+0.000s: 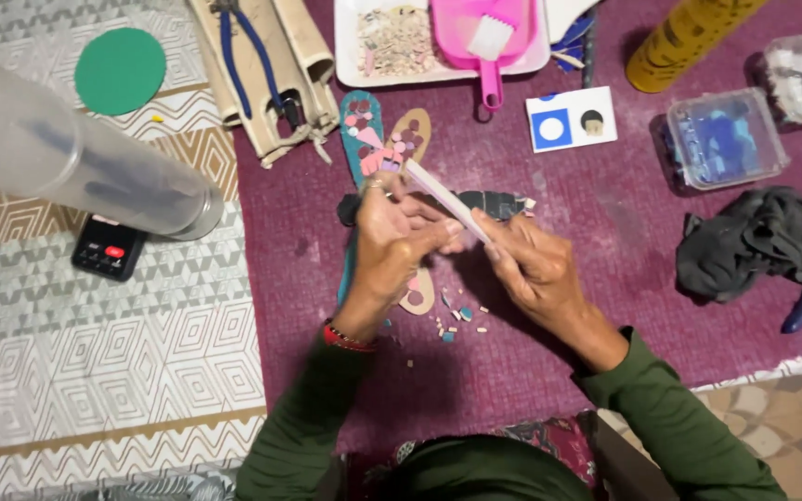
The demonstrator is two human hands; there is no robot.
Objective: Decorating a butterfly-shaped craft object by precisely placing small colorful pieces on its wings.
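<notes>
The right hand (533, 264) pinches a flat pale nail-file strip (446, 197); the left hand (392, 243) grips something small against it, hidden by the fingers. At 12 o'clock lies the teal and tan mosaic-covered board (364, 125). A slipping stroke could scrape a fingertip or scatter more tile chips (457, 320) at 6 o'clock.

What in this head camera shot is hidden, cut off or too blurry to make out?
- Piece pinched in the left hand: hidden by its fingers.
- Lower end of the pale file: covered by the right hand.
- Teal mosaic shape: middle hidden behind both hands.
- Clear cylinder: blurred, cut off at the left edge.
- Yellow bottle: cut off at the top edge.
</notes>
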